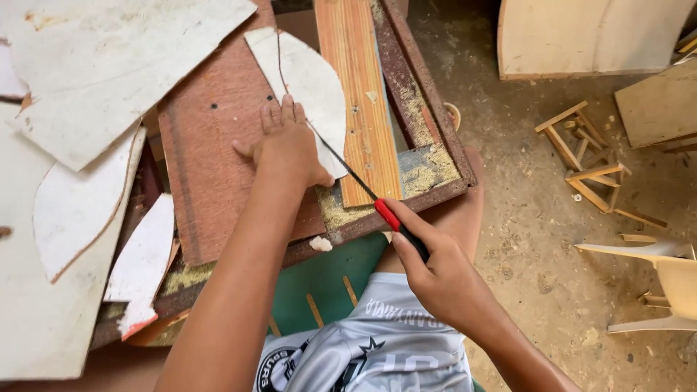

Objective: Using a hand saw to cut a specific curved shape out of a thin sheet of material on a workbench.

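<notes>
Sawing goes best with my left hand (287,145) spread flat, pinning the white curved panel (308,87) to the reddish board (210,145), while my right hand (443,279), wrapped tight around the red-and-black saw handle (399,226), keeps the thin blade (341,161) on the cut. Sawdust (428,170) litters the tabletop (414,87); wood offcuts (588,156) lie on the dirt floor (530,239).

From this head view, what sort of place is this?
Likely a small woodworking shop: the right hand works a thin saw through a white board piece, sawdust on the bench, wooden offcuts on the dirt floor.
</notes>
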